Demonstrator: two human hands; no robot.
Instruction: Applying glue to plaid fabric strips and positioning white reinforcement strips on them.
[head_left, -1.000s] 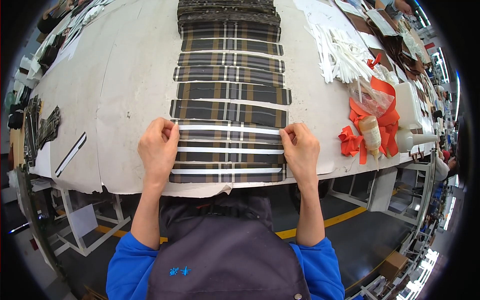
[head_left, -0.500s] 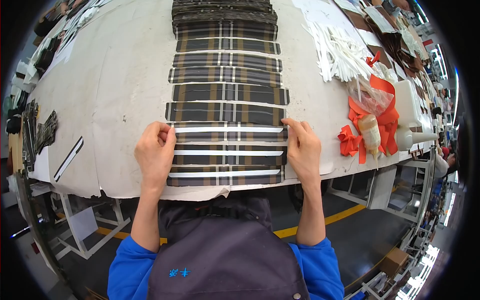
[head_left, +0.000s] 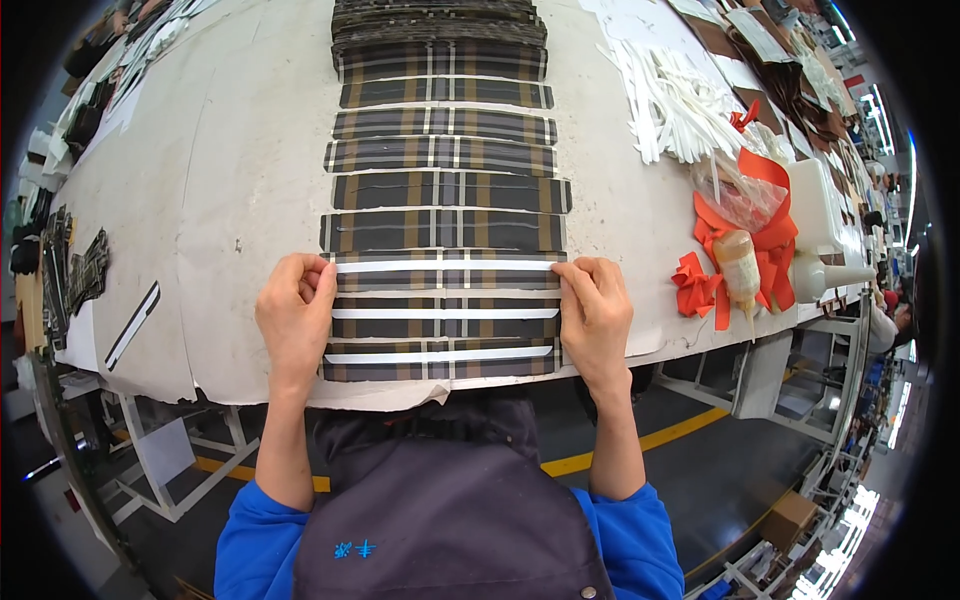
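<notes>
A narrow white strip [head_left: 440, 267] lies lengthwise across a dark plaid fabric piece [head_left: 495, 282]. At its left end, the thumb and fingers of my left hand [head_left: 294, 318] are pinched together. My right hand [head_left: 598, 320] has its thumb and forefinger closed on the strip's right end. Nearer to me are two more plaid pieces, one bearing a white strip [head_left: 440, 314] and the nearest bearing another white strip [head_left: 440, 355]. Beyond my hands, a plaid piece without a strip [head_left: 400, 231] heads a column of several similar ones.
A thick stack of plaid pieces [head_left: 435, 25] sits at the far end. To the right are a bottle of amber liquid [head_left: 739, 262], orange-red cloth [head_left: 778, 240], a white nozzle bottle [head_left: 815, 277] and a heap of white strips [head_left: 675, 105]. A dark-edged white strip [head_left: 133, 327] lies left.
My right fingertips have come down from the plaid piece's upper corner to the strip's right end. My left hand stays at the left end. The whole view has shifted slightly.
</notes>
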